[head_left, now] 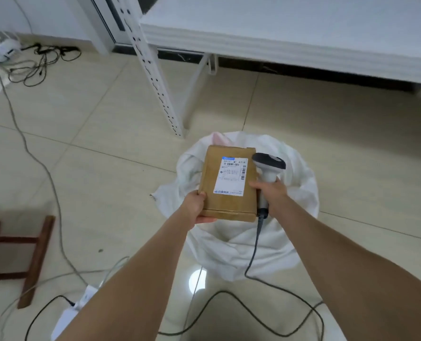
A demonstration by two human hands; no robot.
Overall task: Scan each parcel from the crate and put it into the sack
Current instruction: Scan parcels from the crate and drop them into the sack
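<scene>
My left hand (197,205) grips the parcel (229,183) at its near left corner, thumb on top. My right hand (271,193) is curled round the scanner (268,166), just beside the parcel's right edge. The parcel hangs above the open sack (300,193), label (231,177) up, long axis pointing away from me. I judge only the drop remains; the crate is out of sight.

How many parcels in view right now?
1: a brown cardboard parcel, gripped by the left hand over the white sack. More may be hidden inside the sack.
</scene>
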